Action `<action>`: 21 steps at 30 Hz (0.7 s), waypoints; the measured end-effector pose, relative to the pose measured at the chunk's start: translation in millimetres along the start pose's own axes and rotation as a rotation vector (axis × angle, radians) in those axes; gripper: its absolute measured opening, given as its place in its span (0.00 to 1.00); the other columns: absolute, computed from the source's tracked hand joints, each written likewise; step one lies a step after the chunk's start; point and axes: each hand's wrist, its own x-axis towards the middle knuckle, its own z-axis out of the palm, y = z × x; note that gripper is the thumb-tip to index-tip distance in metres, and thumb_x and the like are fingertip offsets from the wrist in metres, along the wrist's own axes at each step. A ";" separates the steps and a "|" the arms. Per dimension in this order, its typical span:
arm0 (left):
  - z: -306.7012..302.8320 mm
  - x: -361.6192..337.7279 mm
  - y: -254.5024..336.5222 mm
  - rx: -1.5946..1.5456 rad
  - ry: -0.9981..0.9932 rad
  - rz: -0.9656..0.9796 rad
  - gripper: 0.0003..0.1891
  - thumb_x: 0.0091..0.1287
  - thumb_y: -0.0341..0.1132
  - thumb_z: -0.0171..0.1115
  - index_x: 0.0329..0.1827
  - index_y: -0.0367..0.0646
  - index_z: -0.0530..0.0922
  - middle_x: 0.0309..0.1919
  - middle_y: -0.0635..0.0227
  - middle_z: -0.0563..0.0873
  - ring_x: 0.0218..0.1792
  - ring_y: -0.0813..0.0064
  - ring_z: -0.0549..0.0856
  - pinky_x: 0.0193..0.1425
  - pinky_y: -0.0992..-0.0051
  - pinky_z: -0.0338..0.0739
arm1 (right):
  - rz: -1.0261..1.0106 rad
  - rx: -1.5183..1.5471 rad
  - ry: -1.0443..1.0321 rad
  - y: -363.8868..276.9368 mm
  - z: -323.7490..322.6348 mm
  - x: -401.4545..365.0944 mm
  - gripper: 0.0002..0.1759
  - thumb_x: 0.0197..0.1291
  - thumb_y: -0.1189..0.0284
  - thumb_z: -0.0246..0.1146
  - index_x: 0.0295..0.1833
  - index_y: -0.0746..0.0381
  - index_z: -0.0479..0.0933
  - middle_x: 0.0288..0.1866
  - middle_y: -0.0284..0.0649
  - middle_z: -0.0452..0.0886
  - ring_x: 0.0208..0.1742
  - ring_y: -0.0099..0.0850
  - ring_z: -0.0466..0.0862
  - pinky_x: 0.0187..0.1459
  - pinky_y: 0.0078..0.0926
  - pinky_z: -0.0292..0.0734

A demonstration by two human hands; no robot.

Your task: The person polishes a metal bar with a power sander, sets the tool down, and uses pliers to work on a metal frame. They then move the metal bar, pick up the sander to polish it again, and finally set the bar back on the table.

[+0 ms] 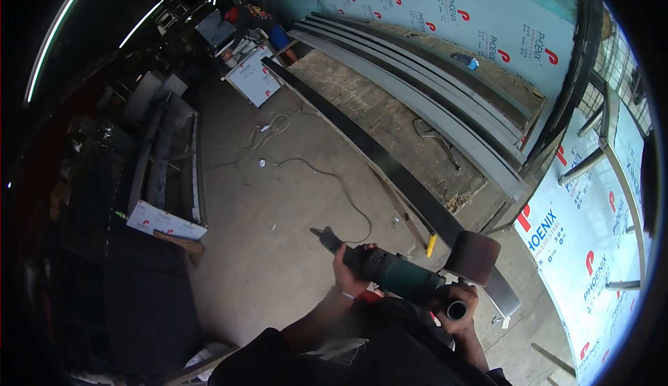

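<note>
Pretty sure that green power tool (410, 277) is hefty, rigid and front-heavy, so rear body plus front handle (456, 310) are the spots to grab. It's past the workbench's (348, 94) near edge, left hand (350, 275) wrapped round the rear, right hand (470, 304) curled closed on the handle (can't tell if the drum (475, 257) touches the dark bar (376, 146)).

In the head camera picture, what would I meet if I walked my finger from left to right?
Long light tube → long metal frame → standing panel with red marks → left hand → brown drum → big Phoenix-printed sheet.
</note>
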 end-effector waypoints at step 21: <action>-91.8 -58.1 196.6 2.650 -0.134 0.645 0.45 0.52 0.52 0.75 0.71 0.44 0.65 0.57 0.54 0.77 0.63 0.57 0.75 0.70 0.53 0.66 | 0.234 0.007 -0.594 -11.6 162.8 117.0 0.12 0.46 0.67 0.74 0.30 0.64 0.81 0.25 0.46 0.83 0.29 0.42 0.85 0.39 0.36 0.78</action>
